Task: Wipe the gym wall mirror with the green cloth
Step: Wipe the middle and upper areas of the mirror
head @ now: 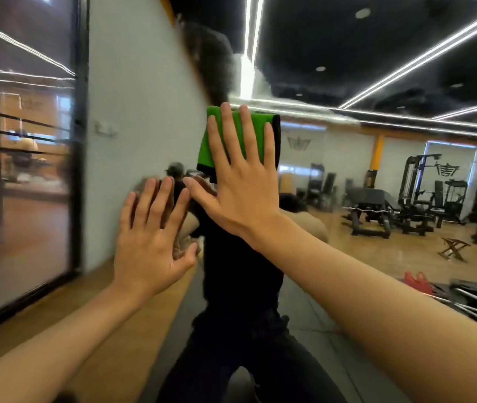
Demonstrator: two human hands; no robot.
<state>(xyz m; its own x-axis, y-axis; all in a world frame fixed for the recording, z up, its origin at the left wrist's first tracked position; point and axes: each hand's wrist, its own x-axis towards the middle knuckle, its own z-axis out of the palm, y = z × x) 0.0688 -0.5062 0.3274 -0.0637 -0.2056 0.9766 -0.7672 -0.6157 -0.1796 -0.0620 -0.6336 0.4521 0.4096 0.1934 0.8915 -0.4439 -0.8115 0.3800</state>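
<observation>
In the head view, a large gym wall mirror (362,251) fills the centre and right of the frame. A bright green cloth with black edging (257,129), folded into a rectangle, lies flat on the glass just toward 12 o'clock from the middle. The right hand (240,196) presses it there, with its straight, spread fingers (227,132) laid over the cloth and not curled around it. The left hand (150,242) is at 8 o'clock from the right hand and holds nothing. Its fingers (161,199) are extended and relaxed toward the glass, but whether they touch it cannot be told. Black weight machines (417,196) are reflected at 3 o'clock, and a small wooden folding stool (453,248) stands toward 4 o'clock. A dark-framed glass panel (22,170) stands at 9 o'clock.
</observation>
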